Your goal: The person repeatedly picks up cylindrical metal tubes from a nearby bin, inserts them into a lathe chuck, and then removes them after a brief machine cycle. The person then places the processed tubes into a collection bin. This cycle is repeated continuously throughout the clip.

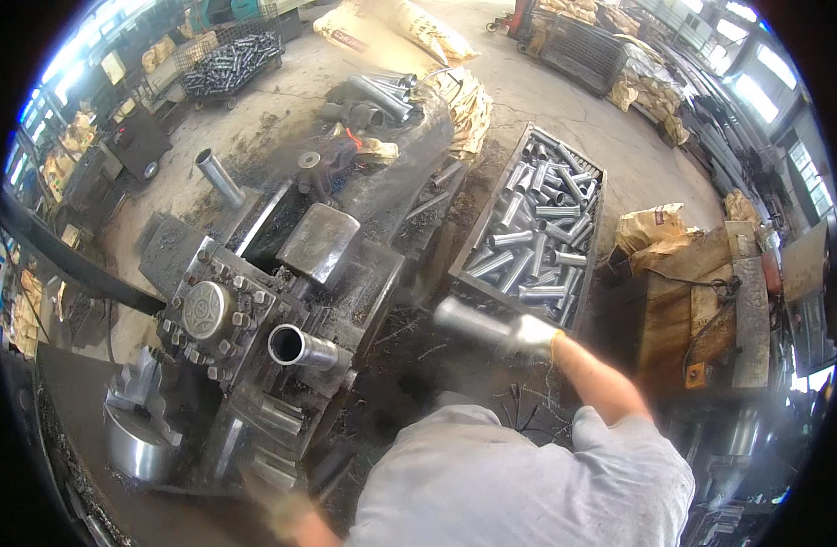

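Note:
My right hand (533,337), in a pale glove, is closed around one end of a shiny metal tube (473,323). The tube is smeared by motion and points left, just off the near end of a bin (461,276) full of similar tubes. At the bottom left, my left hand (291,512) is a blur beside the machine's lower edge; its fingers cannot be made out. Ahead of it stands the greasy machine (254,301), with a bolted square tool post (206,310). Another metal tube (304,348) lies on the machine, its open end facing left.
A metal block (320,242) sits on the machine, and a tube (220,178) leans out behind it. More tubes (382,94) are piled farther back. A cart of dark parts (232,66) stands far left. Wooden boards (701,310) and brown sacking (654,228) are at the right.

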A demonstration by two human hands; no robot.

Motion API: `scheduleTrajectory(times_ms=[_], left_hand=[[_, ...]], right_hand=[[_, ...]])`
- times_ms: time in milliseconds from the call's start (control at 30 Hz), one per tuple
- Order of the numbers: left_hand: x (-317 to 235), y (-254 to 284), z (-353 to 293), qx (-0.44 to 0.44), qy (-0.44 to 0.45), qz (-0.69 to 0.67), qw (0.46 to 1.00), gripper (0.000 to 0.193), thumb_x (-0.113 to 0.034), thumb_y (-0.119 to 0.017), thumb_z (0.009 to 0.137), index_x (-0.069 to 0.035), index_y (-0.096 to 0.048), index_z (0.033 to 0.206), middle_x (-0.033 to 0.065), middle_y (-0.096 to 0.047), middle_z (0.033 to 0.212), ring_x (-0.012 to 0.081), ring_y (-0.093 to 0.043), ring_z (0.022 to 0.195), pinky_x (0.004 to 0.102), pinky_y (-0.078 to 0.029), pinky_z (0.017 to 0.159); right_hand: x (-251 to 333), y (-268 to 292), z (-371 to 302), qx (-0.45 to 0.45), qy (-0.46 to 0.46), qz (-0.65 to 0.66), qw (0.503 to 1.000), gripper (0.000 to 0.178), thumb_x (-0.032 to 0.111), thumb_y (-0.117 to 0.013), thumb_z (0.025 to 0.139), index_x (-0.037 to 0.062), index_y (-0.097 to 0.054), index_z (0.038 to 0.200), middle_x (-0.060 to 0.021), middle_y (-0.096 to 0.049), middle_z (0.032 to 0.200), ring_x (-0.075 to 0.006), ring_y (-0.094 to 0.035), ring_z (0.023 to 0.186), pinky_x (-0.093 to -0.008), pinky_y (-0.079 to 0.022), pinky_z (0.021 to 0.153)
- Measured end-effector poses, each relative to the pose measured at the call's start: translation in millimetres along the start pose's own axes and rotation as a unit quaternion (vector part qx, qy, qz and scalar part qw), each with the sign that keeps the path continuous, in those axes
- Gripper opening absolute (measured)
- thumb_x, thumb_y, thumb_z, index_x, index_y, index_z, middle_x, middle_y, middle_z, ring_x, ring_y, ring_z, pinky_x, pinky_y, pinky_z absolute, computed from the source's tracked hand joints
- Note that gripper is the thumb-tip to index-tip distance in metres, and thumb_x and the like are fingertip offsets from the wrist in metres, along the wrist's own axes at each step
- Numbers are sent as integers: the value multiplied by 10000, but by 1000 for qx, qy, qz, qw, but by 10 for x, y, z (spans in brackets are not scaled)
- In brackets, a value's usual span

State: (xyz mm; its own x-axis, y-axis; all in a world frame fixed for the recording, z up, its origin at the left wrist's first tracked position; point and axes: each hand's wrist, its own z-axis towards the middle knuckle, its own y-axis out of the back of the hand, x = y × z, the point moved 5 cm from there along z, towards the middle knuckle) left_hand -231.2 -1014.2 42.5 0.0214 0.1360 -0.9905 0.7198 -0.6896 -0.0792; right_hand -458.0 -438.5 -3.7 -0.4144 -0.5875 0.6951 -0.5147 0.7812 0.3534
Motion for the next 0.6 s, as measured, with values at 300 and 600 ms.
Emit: scheduleTrajectory(times_ms=[300, 600], left_hand=[[-98, -334, 67, 100, 1, 87, 991, 563, -493, -432, 1126, -14, -619, 1355, 153, -723, 1230, 297, -733, 992, 467, -638, 823], [-343, -754, -426, 95, 276, -469, 833, 508, -414, -540, 1107, -35, -561, 1444, 107, -685, 1281, 276, -679, 1149, 487, -571, 1007]], right_hand=[[849, 1683, 811, -422, -43, -305, 852, 529, 402, -743, 869, 1, -705, 1212, -234, -770, 1034, -411, -760, 940, -470, -611, 877], [3350, -1815, 14, 74, 425, -217, 876, 758, 377, -852, 763, 40, -603, 1393, -256, -725, 1217, -395, -738, 1096, -459, -606, 916]])
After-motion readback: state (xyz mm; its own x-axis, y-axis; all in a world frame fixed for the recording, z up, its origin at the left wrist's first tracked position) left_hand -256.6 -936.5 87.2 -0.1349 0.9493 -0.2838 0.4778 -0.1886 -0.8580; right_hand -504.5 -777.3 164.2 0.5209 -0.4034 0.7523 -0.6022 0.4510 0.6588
